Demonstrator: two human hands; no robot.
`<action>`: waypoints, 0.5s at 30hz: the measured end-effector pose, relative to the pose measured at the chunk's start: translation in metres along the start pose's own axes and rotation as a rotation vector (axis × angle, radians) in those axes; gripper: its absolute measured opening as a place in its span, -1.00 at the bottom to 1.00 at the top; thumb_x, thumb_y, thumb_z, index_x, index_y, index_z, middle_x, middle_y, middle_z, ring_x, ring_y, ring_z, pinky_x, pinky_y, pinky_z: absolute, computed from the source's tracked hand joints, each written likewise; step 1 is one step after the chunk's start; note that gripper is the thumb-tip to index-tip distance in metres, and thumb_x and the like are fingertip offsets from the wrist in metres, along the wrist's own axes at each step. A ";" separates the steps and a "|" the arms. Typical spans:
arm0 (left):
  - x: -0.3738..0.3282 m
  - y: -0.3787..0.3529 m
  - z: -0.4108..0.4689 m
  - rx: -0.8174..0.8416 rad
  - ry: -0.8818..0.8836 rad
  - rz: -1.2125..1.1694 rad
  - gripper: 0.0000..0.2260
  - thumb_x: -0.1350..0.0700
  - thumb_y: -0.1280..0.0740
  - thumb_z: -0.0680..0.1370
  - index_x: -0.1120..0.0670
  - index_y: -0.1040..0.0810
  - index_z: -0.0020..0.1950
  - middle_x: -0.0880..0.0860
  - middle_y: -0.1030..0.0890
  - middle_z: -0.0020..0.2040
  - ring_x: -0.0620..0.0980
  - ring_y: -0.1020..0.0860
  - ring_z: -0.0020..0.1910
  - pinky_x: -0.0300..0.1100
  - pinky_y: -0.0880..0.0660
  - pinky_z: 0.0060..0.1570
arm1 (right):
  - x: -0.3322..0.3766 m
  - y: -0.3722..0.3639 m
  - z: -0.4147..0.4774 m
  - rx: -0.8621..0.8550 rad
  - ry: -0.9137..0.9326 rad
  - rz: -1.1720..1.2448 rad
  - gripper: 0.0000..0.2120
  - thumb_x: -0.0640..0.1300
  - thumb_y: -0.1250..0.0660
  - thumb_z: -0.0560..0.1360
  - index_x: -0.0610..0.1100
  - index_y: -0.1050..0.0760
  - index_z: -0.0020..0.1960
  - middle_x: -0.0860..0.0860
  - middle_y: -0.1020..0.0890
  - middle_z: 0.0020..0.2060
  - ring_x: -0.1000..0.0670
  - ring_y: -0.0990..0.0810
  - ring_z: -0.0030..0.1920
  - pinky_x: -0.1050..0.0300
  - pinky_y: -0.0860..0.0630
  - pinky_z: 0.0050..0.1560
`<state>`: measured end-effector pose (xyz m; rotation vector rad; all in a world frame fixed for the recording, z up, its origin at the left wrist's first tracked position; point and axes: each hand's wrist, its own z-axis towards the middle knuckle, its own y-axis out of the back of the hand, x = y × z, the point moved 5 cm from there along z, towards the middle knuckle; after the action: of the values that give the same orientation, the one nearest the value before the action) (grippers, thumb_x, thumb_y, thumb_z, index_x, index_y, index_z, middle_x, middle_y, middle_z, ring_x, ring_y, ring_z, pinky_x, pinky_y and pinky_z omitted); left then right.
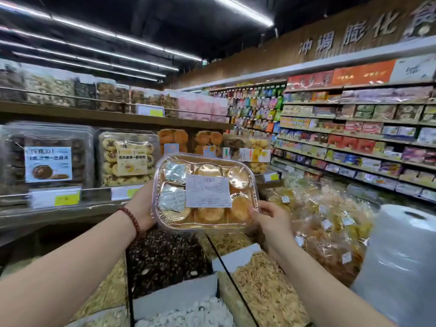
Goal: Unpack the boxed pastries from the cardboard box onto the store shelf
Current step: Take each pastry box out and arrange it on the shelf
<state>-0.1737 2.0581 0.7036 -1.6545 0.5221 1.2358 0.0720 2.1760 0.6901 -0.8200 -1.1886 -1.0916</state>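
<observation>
A clear plastic pastry box [205,191] with golden round pastries and a white label is held up in front of me, its bottom side facing me. My left hand [141,205] grips its left edge, a red bead bracelet on the wrist. My right hand [271,217] pinches its lower right corner. Behind the box runs the store shelf [99,192] with yellow price tags, where other clear pastry boxes [127,156] stand on edge. The cardboard box is not in view.
Open bins of bulk snacks [165,258] with dark dividers lie below my arms. Bagged snacks [330,223] pile up at the right, beside a roll of plastic bags [398,267]. Long packed shelves [354,133] line the right wall.
</observation>
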 end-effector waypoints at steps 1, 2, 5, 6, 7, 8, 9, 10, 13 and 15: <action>0.001 -0.010 0.015 0.024 0.005 0.023 -0.71 0.00 -0.13 0.61 0.17 -0.55 -0.01 0.18 -0.64 -0.09 0.11 -0.63 -0.16 -0.09 -0.62 -0.20 | -0.004 0.002 0.020 -0.010 0.003 -0.002 -0.88 -0.21 -0.40 0.48 -0.14 -0.57 0.02 -0.09 -0.68 -0.12 -0.08 -0.65 -0.13 0.01 -0.60 -0.06; 0.001 -0.014 0.023 0.041 0.012 0.057 -0.68 -0.02 -0.11 0.62 0.15 -0.57 0.01 0.17 -0.67 -0.07 0.10 -0.66 -0.16 -0.10 -0.63 -0.23 | -0.004 0.004 0.032 -0.023 0.004 -0.007 -0.84 -0.19 -0.41 0.48 -0.14 -0.56 0.06 -0.08 -0.67 -0.08 -0.08 -0.65 -0.07 0.01 -0.60 -0.03; 0.012 -0.028 0.058 0.116 0.106 0.199 -0.56 -0.22 -0.11 0.56 0.05 -0.58 0.17 0.12 -0.64 0.13 0.12 -0.63 0.07 0.12 -0.56 0.02 | -0.017 0.011 0.087 -0.068 -0.008 0.018 -0.86 -0.19 -0.40 0.48 -0.14 -0.55 0.04 -0.13 -0.65 -0.03 -0.16 -0.63 0.02 -0.11 -0.59 0.07; 0.016 -0.029 0.067 0.136 0.140 0.202 -0.52 -0.27 -0.09 0.55 0.02 -0.57 0.20 0.10 -0.64 0.15 0.13 -0.61 0.12 0.21 -0.52 0.06 | -0.020 0.012 0.100 -0.075 -0.012 0.028 -0.86 -0.20 -0.40 0.48 -0.15 -0.56 0.04 -0.15 -0.66 -0.03 -0.17 -0.63 0.00 -0.08 -0.58 0.03; 0.019 -0.032 0.083 0.152 0.155 0.189 -0.49 -0.29 -0.07 0.54 0.01 -0.55 0.23 0.10 -0.63 0.17 0.15 -0.59 0.15 0.29 -0.48 0.09 | -0.022 0.012 0.120 -0.070 -0.004 0.028 -0.85 -0.20 -0.39 0.48 -0.16 -0.56 0.05 -0.15 -0.66 -0.03 -0.15 -0.63 -0.01 -0.05 -0.57 -0.02; 0.022 -0.037 0.094 0.160 0.167 0.164 -0.48 -0.30 -0.05 0.54 0.00 -0.52 0.26 0.10 -0.62 0.19 0.16 -0.58 0.17 0.33 -0.45 0.10 | -0.023 0.012 0.138 -0.063 0.009 0.027 -0.84 -0.18 -0.41 0.48 -0.16 -0.56 0.05 -0.14 -0.66 -0.03 -0.15 -0.63 -0.01 -0.06 -0.58 0.00; 0.023 -0.041 0.103 0.171 0.173 0.149 -0.46 -0.31 -0.03 0.54 -0.01 -0.50 0.29 0.11 -0.60 0.21 0.17 -0.57 0.18 0.35 -0.43 0.12 | -0.022 0.011 0.150 -0.056 0.015 0.030 -0.81 -0.15 -0.44 0.45 -0.15 -0.56 0.05 -0.12 -0.66 -0.04 -0.15 -0.64 0.00 -0.11 -0.59 0.03; 0.027 -0.047 0.112 0.159 0.169 0.130 -0.45 -0.33 -0.03 0.53 -0.02 -0.49 0.30 0.11 -0.60 0.21 0.17 -0.57 0.19 0.35 -0.42 0.13 | -0.023 0.010 0.166 -0.037 0.016 0.034 -0.76 -0.11 -0.48 0.42 -0.13 -0.55 0.04 -0.10 -0.66 -0.05 -0.15 -0.64 0.00 -0.16 -0.59 0.04; 0.032 -0.058 0.137 0.068 0.122 0.096 -0.44 -0.35 -0.08 0.50 -0.01 -0.52 0.28 0.12 -0.61 0.20 0.16 -0.58 0.17 0.30 -0.41 0.20 | -0.019 0.004 0.200 0.014 0.039 -0.011 -0.54 -0.03 -0.58 0.28 -0.12 -0.45 0.06 -0.01 -0.58 -0.02 -0.06 -0.57 0.02 -0.06 -0.56 0.05; 0.031 -0.066 0.153 0.023 0.100 0.097 -0.46 -0.33 -0.10 0.51 0.01 -0.54 0.26 0.14 -0.60 0.21 0.17 -0.57 0.18 0.29 -0.36 0.26 | -0.019 -0.001 0.222 0.029 0.032 0.010 -0.44 -0.03 -0.61 0.24 -0.08 -0.37 0.08 0.02 -0.51 0.00 -0.05 -0.52 0.06 -0.07 -0.52 0.13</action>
<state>-0.1831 2.2272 0.7024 -1.6945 0.6823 1.2170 0.0044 2.3862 0.7185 -0.7820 -1.1698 -1.0734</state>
